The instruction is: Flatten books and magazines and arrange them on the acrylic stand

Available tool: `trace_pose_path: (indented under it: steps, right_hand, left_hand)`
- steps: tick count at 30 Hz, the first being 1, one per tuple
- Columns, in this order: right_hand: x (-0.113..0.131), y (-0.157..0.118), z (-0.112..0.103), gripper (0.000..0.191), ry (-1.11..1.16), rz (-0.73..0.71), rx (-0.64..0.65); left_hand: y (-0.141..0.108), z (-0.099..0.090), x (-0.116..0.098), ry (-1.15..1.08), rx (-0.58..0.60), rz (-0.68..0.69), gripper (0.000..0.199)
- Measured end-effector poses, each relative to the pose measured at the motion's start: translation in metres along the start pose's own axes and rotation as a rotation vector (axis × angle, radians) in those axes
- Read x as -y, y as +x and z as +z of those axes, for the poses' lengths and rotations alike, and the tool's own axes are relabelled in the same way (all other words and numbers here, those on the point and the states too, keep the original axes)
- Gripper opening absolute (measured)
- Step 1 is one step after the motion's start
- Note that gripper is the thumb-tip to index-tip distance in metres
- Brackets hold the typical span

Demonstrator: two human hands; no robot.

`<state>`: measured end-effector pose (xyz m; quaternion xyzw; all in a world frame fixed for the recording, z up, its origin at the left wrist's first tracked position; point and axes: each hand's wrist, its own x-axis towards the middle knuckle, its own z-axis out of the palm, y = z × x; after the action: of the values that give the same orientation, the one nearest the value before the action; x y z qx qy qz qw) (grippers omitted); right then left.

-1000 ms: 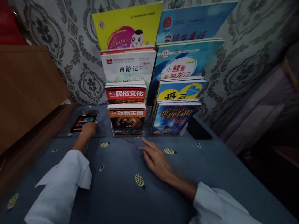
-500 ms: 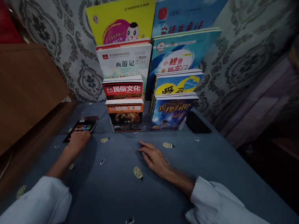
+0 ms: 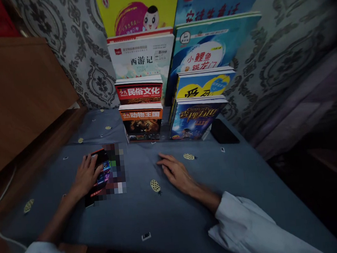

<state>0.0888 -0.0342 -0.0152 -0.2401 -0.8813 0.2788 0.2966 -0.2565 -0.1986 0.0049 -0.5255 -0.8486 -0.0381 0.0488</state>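
Note:
My left hand (image 3: 86, 174) lies over a dark-covered book (image 3: 104, 174) with bright coloured pictures, on the left part of the table. Its fingers and thumb rest across the cover and grip it; the underside of the hold is hidden. Part of the cover is blurred into blocks. My right hand (image 3: 177, 175) rests on the tablecloth to the right, fingers stretched out and holding nothing. Beyond both hands stands a tiered rack of books, among them an orange-topped lion book (image 3: 142, 121) and a blue book (image 3: 199, 118).
The blue-grey tablecloth (image 3: 176, 216) has pineapple prints. A black flat object (image 3: 223, 131) lies right of the rack. At the left are a wooden panel (image 3: 21, 100) and a pale cable (image 3: 0, 231). Patterned wallpaper (image 3: 97, 75) covers the wall behind.
My left hand has brought the book nearer to me and slightly right, turning it. My right hand stays about where it was. The view has tipped down a little.

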Motion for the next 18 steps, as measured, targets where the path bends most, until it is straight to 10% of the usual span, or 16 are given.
trace_pose_path:
  steps: [7,18]
  right_hand:
    - [-0.020,-0.012,-0.011,0.032,-0.142,0.019,-0.016]
    - [-0.040,-0.032,-0.052,0.032,-0.134,0.141,-0.082]
  left_hand:
    - [-0.019,0.033,-0.009,-0.130,-0.106,0.187,0.058]
    - [-0.018,0.026,-0.151,-0.200,-0.115,0.479,0.055]
